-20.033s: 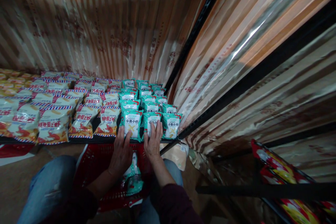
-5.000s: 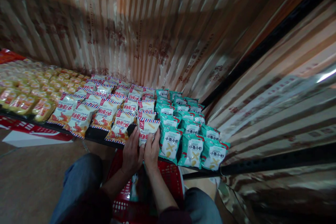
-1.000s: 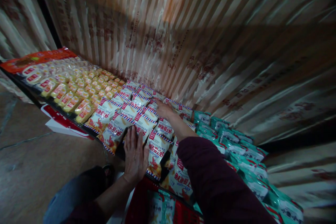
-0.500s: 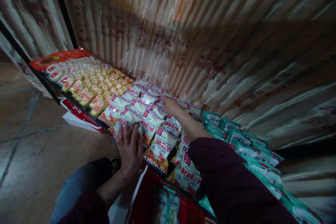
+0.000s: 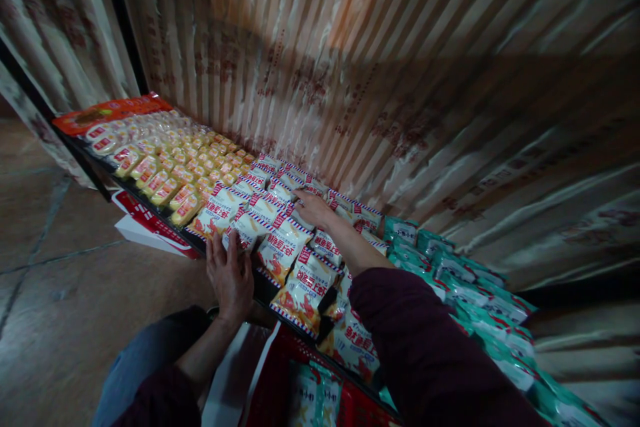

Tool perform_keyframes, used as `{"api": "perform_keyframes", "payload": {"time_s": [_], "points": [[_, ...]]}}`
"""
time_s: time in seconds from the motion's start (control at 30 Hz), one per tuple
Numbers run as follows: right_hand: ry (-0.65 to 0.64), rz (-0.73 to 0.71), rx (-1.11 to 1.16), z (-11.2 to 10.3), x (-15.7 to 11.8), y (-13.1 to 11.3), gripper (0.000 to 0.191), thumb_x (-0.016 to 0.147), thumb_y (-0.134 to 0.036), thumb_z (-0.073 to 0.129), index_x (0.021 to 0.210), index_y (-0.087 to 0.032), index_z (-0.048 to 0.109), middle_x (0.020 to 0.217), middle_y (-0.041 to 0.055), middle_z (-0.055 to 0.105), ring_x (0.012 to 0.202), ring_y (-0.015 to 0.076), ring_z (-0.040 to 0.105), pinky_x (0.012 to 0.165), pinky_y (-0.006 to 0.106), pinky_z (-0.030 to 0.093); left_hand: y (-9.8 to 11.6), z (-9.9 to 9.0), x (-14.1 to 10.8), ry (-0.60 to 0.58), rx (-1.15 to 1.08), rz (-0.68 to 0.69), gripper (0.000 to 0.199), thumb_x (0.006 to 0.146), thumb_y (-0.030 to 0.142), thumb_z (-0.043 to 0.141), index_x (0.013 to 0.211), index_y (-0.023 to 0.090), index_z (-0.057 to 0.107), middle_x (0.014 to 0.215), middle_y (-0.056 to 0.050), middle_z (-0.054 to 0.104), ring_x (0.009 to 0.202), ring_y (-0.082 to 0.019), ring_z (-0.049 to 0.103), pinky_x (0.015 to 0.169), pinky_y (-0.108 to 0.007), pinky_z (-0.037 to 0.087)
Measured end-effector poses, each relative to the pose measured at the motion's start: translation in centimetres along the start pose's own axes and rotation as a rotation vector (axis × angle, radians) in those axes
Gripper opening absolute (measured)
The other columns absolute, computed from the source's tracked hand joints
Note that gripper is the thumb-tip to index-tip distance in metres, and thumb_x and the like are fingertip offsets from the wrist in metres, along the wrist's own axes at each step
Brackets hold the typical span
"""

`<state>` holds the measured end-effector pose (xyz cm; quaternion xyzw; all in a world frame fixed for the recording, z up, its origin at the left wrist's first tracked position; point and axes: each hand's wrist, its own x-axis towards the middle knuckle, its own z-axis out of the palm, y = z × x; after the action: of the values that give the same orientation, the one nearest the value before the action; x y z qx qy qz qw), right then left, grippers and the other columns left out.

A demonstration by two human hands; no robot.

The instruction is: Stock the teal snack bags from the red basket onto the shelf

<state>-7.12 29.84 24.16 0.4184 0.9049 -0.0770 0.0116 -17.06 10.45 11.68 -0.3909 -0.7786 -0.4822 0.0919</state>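
**White-and-orange plastic packets (image 5: 285, 243), rows seemingly mostly filled**

Left hand (image 5: 230, 277), spread wide, touches one near left; right hand (image 5: 314, 209) is farther back, grip unclear. Near gaps show; teal plastic packets (image 5: 304, 395) lie in the red plastic basket (image 5: 273, 373).

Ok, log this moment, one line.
left hand: at front white bag; right hand: at rear white bags; basket: teal bags inside

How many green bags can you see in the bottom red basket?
2: a left bag and a right bag, side by side in the red basket. Others may be hidden.
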Motion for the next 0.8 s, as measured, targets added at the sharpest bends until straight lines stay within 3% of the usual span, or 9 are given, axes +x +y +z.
{"api": "perform_keyframes", "payload": {"time_s": [0.23, 0.4, 0.8], "points": [[0.008, -0.042, 0.029, 0.7, 0.0, 0.5, 0.041, 0.087, -0.021, 0.047, 0.128, -0.023, 0.052, 0.133, 0.0036, 0.055, 0.122, 0.0185, 0.052, 0.102, 0.032, 0.039, 0.1, 0.4, 0.7, 0.015, -0.023, 0.005, 0.051, 0.090, 0.031, 0.048, 0.139, 0.024, 0.037, 0.145, -0.013, 0.036, 0.138, -0.032, 0.025, 0.109, -0.055, 0.029], [-0.007, -0.087, 0.035, 1.0, -0.4, 0.6, 0.039, 0.088, -0.033, 0.050, 0.124, -0.020, 0.055, 0.137, 0.0060, 0.051, 0.126, 0.0194, 0.046, 0.105, 0.033, 0.037, 0.1, 0.8, 1.0, 0.022, -0.051, 0.018, 0.056, 0.091, 0.032, 0.046, 0.143, 0.020, 0.030, 0.145, -0.015, 0.036, 0.139, -0.029, 0.023, 0.111, -0.052, 0.026], [0.041, -0.141, 0.060, -0.1, -1.6, 0.9, 0.037, 0.089, -0.038, 0.052, 0.119, -0.018, 0.058, 0.129, 0.0093, 0.056, 0.122, 0.0183, 0.048, 0.106, 0.032, 0.032, 0.1, 1.3, 0.3, 0.030, -0.026, 0.029, 0.065, 0.090, 0.036, 0.048, 0.147, 0.019, 0.020, 0.155, -0.016, 0.010, 0.143, -0.032, 0.006, 0.113, -0.054, 0.017]]}}
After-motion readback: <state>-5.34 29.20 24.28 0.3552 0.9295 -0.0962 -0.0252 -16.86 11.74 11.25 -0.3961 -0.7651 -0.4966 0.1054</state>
